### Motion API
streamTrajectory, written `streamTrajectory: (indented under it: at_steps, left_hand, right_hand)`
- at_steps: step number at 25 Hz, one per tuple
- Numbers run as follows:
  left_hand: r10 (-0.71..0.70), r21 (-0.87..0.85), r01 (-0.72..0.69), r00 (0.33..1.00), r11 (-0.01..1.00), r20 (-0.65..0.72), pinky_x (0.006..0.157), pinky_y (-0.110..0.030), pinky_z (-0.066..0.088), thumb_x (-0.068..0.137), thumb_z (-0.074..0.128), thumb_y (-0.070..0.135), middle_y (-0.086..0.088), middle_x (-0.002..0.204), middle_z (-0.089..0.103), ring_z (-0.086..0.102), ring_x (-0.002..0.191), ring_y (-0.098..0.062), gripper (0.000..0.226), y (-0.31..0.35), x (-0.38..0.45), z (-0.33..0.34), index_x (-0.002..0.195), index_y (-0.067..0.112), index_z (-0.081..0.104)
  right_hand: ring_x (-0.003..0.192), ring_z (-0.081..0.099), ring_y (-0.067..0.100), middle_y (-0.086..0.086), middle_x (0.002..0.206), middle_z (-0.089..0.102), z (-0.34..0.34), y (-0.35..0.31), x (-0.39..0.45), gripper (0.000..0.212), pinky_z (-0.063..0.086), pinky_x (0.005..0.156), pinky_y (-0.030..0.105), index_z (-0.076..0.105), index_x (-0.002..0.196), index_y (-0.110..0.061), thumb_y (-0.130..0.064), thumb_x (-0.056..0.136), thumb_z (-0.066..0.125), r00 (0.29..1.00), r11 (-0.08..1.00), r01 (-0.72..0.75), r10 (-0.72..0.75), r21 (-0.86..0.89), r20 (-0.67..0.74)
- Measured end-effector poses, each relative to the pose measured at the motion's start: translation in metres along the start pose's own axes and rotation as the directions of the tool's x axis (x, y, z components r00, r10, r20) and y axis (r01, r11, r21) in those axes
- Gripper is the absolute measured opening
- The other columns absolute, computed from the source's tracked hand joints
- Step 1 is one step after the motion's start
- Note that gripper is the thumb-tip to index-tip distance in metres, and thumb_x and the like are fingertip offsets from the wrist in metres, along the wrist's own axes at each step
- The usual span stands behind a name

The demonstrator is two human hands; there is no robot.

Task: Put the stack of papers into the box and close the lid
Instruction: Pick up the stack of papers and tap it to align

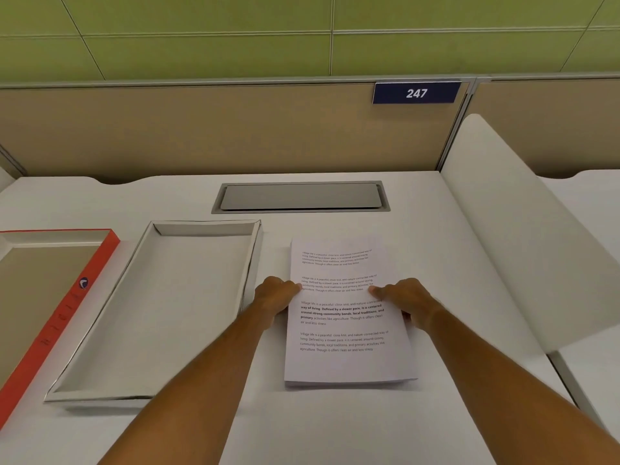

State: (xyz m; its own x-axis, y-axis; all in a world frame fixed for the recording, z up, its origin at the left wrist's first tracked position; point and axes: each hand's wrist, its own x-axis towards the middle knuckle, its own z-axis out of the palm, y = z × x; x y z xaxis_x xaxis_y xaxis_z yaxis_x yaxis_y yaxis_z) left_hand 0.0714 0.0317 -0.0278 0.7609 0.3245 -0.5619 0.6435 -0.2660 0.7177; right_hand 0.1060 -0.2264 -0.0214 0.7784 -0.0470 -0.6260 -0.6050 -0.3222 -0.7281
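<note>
Both hands, left hand [275,296] and right hand [407,302], pinch the papers' [345,317] long sides; the box [161,317] sits just left, probably parallel.

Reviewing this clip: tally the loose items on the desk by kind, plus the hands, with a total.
Stack of papers: 1
Open white box: 1
Red-edged lid: 1
Hands, left hand and right hand, both gripping the stack's sides: 2
Total: 5
</note>
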Motion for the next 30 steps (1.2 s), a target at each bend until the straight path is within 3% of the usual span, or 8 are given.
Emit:
streamTrajectory:
  at_steps: [5, 8, 16, 20, 22, 26, 30]
  left_hand:
    - [-0.033, -0.149, 0.05, 0.993, 0.988, 0.117, 0.094, -0.049, 0.054, 0.085, 0.067, 0.021, -0.013, 0.101, 0.075, 0.07, 0.098, -0.032, 0.023, 0.0, 0.006, -0.005, 0.099, 0.004, 0.065]
    - [-0.078, -0.249, 0.119, 0.983, 0.961, 0.167, 0.083, -0.043, 0.059, 0.088, 0.064, 0.006, -0.016, 0.093, 0.077, 0.073, 0.09, -0.03, 0.015, 0.001, 0.005, -0.012, 0.1, -0.002, 0.066]
    - [-0.066, -0.279, 0.107, 0.986, 0.954, 0.152, 0.066, -0.038, 0.06, 0.085, 0.067, -0.005, -0.023, 0.102, 0.073, 0.072, 0.085, -0.031, 0.02, 0.007, 0.0, -0.015, 0.104, -0.011, 0.064]
    - [0.063, -0.227, -0.045, 0.995, 0.973, 0.073, 0.059, -0.028, 0.06, 0.086, 0.066, -0.003, -0.021, 0.104, 0.073, 0.072, 0.082, -0.025, 0.012, 0.023, -0.011, -0.019, 0.097, -0.009, 0.065]
    - [0.177, -0.21, -0.166, 0.984, 0.964, 0.033, 0.067, -0.03, 0.061, 0.087, 0.065, -0.001, -0.018, 0.105, 0.073, 0.072, 0.088, -0.025, 0.009, 0.036, -0.019, -0.027, 0.096, -0.003, 0.066]
    - [0.43, -0.178, -0.435, 0.9, 0.883, -0.071, 0.081, -0.039, 0.06, 0.085, 0.069, 0.001, -0.015, 0.1, 0.072, 0.071, 0.097, -0.033, 0.02, 0.061, -0.038, -0.047, 0.104, -0.002, 0.064]
    - [0.568, -0.103, -0.584, 0.809, 0.805, -0.15, 0.089, -0.042, 0.058, 0.084, 0.071, 0.009, -0.012, 0.101, 0.072, 0.069, 0.097, -0.03, 0.02, 0.068, -0.055, -0.056, 0.103, 0.005, 0.065]
  right_hand:
    - [0.089, 0.073, 0.034, 0.019, 0.1, 0.076, -0.014, 0.001, 0.001, 0.035, 0.06, 0.079, 0.044, 0.066, 0.109, 0.001, -0.016, 0.08, 0.077, 0.994, 0.988, -0.036, 0.021, 0.149, 0.104]
    - [0.082, 0.07, 0.032, 0.019, 0.094, 0.073, -0.022, 0.003, 0.004, 0.022, 0.058, 0.072, 0.04, 0.064, 0.104, 0.002, -0.011, 0.086, 0.067, 0.993, 0.977, -0.072, 0.051, 0.201, 0.109]
    - [0.074, 0.067, 0.027, 0.015, 0.085, 0.07, -0.02, -0.005, 0.01, 0.001, 0.054, 0.061, 0.035, 0.063, 0.09, 0.001, -0.001, 0.09, 0.063, 0.997, 0.994, -0.034, 0.026, 0.103, 0.079]
    - [0.073, 0.066, 0.023, 0.013, 0.088, 0.068, -0.022, -0.021, -0.002, 0.005, 0.053, 0.059, 0.033, 0.061, 0.088, 0.001, -0.001, 0.092, 0.059, 0.994, 0.992, 0.104, -0.107, 0.075, 0.037]
    - [0.077, 0.068, 0.021, 0.013, 0.094, 0.07, -0.03, -0.034, -0.011, 0.008, 0.054, 0.06, 0.031, 0.063, 0.092, 0.002, -0.001, 0.093, 0.056, 0.968, 0.966, 0.246, -0.249, 0.076, 0.033]
    - [0.092, 0.071, 0.028, 0.012, 0.101, 0.071, -0.047, -0.052, -0.036, 0.009, 0.059, 0.073, 0.037, 0.062, 0.1, -0.008, -0.003, 0.094, 0.057, 0.851, 0.846, 0.524, -0.526, 0.098, -0.015]
    - [0.098, 0.068, 0.034, 0.017, 0.106, 0.069, -0.054, -0.056, -0.053, 0.008, 0.059, 0.086, 0.046, 0.06, 0.097, -0.012, -0.005, 0.094, 0.058, 0.742, 0.736, 0.67, -0.668, 0.096, -0.052]
